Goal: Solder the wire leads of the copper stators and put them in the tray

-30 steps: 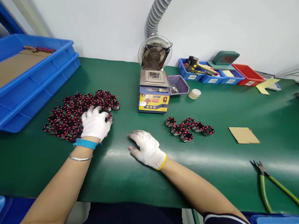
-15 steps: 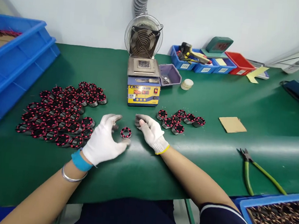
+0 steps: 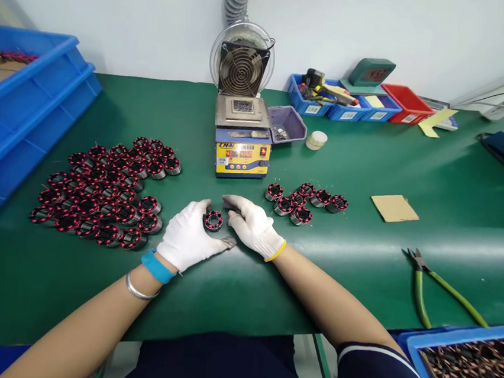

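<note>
So there's a little wound ring (image 3: 212,228) sitting between the two gloved hands on the green bench top (image 3: 206,297), hole facing up. Clock directions go from that ring. The left hand (image 3: 190,236) curves round its nine o'clock side, fingers in a wide C, thumb reaching past at about five; can't tell if anything actually touches the ring. The right hand (image 3: 251,221) is at three o'clock, fingers loosely bent, thumb a bit apart from them, nothing visibly held.

Big batch of similar rings (image 3: 109,194) around nine, smaller group (image 3: 299,200) between two and three. A yellow-fronted machine (image 3: 242,159) with lit red digits is between twelve and one. Past the small group, near three, lies a cardboard square (image 3: 395,209), and green-handled pliers (image 3: 420,295) lie between three and four.
</note>
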Tool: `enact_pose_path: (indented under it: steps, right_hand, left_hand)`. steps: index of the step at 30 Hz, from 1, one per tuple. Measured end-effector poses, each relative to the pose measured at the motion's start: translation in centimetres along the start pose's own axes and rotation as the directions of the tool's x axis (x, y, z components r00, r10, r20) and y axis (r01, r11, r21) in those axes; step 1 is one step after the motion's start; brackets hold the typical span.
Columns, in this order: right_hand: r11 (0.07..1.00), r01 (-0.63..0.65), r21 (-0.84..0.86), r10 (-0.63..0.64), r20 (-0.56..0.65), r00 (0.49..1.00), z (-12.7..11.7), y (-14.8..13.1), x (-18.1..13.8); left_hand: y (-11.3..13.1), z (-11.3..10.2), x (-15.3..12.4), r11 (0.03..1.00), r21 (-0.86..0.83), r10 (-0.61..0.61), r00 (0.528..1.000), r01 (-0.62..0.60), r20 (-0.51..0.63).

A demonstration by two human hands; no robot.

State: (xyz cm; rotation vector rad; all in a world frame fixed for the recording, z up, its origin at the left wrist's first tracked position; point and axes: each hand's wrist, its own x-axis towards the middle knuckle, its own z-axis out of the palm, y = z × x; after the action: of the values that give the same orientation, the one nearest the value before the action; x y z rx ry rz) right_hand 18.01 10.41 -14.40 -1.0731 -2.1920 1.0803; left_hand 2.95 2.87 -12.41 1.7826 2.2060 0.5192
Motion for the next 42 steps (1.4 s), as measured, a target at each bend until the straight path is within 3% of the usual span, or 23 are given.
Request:
enact_pose_path:
  steps: [2,6,11,14,17,19,22,25,27,30,32,35,39,42]
  right_hand:
    - [0.978,0.060,-0.200,-0.051,0.052,0.997,-0.2,-0.5,-0.1]
    - [0.842,0.153,-0.518,-0.063,0.187,0.980,-0.3,-2.1,-0.1]
    - [0.688,0.201,-0.697,0.000,0.277,0.961,-1.1,-3.0,0.3]
    - [0.672,0.117,-0.731,0.050,0.203,0.978,-2.4,-2.3,0.5]
    - [0.781,0.058,-0.622,0.037,0.139,0.990,-2.8,-1.3,0.5]
    - [0.847,0.141,-0.512,-0.066,0.162,0.985,-2.1,-0.9,0.4]
    - [0.836,0.278,-0.473,-0.194,0.219,0.956,-0.7,-0.7,0.4]
    - [0.779,0.299,-0.551,-0.178,0.264,0.948,-0.6,-0.7,0.6]
    - [0.792,0.245,-0.559,-0.140,0.224,0.964,-1.3,-0.6,0.8]
    - [0.948,0.018,-0.318,0.003,0.064,0.998,-2.3,-0.2,0.9]
    - [0.994,-0.110,-0.020,0.111,0.094,0.989,-2.1,-0.3,0.7]
    - [0.944,-0.184,0.273,0.125,0.217,0.968,-0.7,-1.0,0.3]
    - [0.827,-0.230,0.513,0.193,0.124,0.973,1.6,-2.2,-0.1]
    - [0.753,-0.252,0.608,0.257,0.082,0.963,2.3,-2.8,-0.2]
  left_hand:
    - [0.4,0.3,0.2,0.999,0.041,-0.025,1.000,0.025,0.003]
    - [0.4,0.4,0.7,0.997,0.066,-0.029,0.999,0.027,0.021]
    - [-0.5,0.0,0.8,1.000,-0.004,0.025,0.997,-0.024,0.068]
    - [-1.1,-0.3,0.8,0.998,-0.032,0.063,0.993,-0.060,0.098]
    - [-1.3,-0.4,0.8,0.997,-0.045,0.075,0.991,-0.071,0.106]
    - [-1.3,-0.5,0.9,0.997,-0.037,0.076,0.991,-0.072,0.109]
    - [-1.2,-0.4,0.9,0.997,-0.026,0.076,0.990,-0.074,0.119]
    - [-1.3,-0.4,0.9,0.996,-0.029,0.088,0.990,-0.085,0.114]
    - [-1.5,-0.4,0.9,0.994,-0.062,0.098,0.990,-0.092,0.104]
    - [-1.7,-0.6,0.8,0.974,-0.224,0.053,0.995,-0.032,0.088]
    - [-1.7,-0.6,0.8,0.918,-0.395,0.001,0.995,0.039,0.101]
    - [-1.5,-0.4,0.6,0.843,-0.536,-0.013,0.999,0.036,0.047]
    - [-1.1,0.3,0.2,0.890,-0.428,0.120,0.987,-0.156,-0.111]
    - [-0.8,0.9,0.2,0.891,-0.405,0.149,0.976,-0.203,-0.161]
